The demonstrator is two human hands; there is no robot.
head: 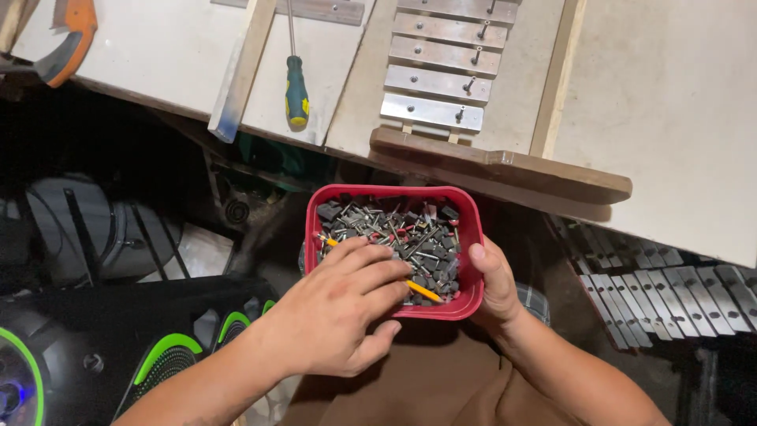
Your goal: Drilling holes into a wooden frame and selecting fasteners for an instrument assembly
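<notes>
Red tub (473, 237): a square red plastic container, held low at the centre of the view, just below the near edge of the desk (670, 95). It is filled with a jumble of small screws, nails and dark bits (410, 233).

Left hand (335, 312): it comes in from 7 o'clock, palm down, with fingers spread and dipped into the tub's contents. Whether it pinches anything cannot be told.

Right hand (493, 284): it comes in from 5 o'clock and grips the tub's right wall, thumb over the rim, fingers hidden beneath.

Yellow pencil (422, 290): a thin yellow stick lying aslant in the tub, partly under the left hand's fingers.

Metal bars (441, 79): at 12 o'clock from the tub, a row of flat silver bars lies across a wooden frame on the desk, each with a small screw near its right end.

Brown wooden plank (505, 170): it lies along the desk's near edge, between the bars and the tub.

Screwdriver (296, 87): at 11 o'clock, green and yellow handle, pointing away, beside a pale wooden strip (240, 75).

More metal bars (670, 284): at 3 o'clock, a second row in shadow below the desk.

Black speaker with green trim (158, 355): at 8 o'clock, low in the dark.
</notes>
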